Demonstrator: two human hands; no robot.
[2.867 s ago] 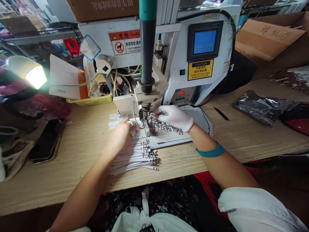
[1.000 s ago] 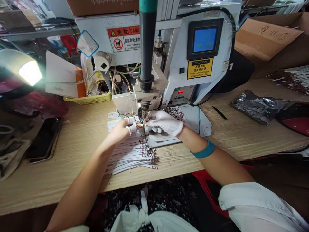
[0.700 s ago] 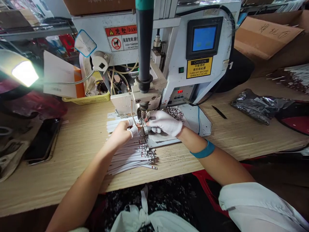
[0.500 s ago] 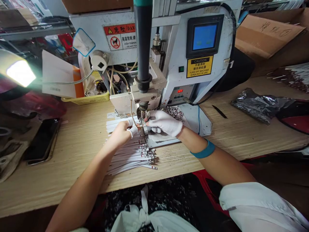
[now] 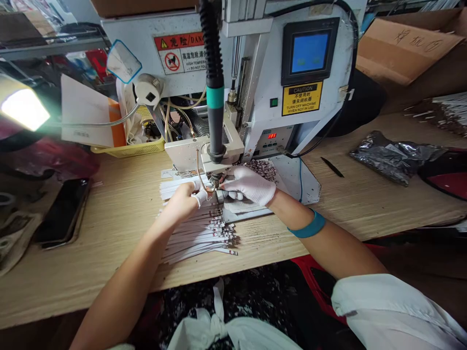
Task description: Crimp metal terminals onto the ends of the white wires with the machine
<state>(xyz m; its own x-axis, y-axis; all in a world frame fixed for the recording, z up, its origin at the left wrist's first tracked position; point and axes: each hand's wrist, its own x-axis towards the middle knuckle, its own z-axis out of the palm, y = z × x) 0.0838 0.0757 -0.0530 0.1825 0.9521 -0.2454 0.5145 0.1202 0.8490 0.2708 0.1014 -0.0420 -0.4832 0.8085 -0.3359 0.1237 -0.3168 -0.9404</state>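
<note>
Wooden bench [image 5: 91, 243]: left fingers [image 5: 191, 186] pinch a white strip [image 5: 173, 190]; gloved right fingers [image 5: 233, 184] beside, grip unclear.

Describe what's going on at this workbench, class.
A person sits at a benchtop machine. Their left hand holds a white strip under the machine's tip, and their gloved right hand works right beside it. A fanned pile of white strips lies on the wooden bench.

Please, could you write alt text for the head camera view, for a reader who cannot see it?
Two hands work under the tip of a white bench machine: the bare left hand holds white strips, and the gloved right hand is beside the tip. More strips lie fanned on the wooden bench.
</note>
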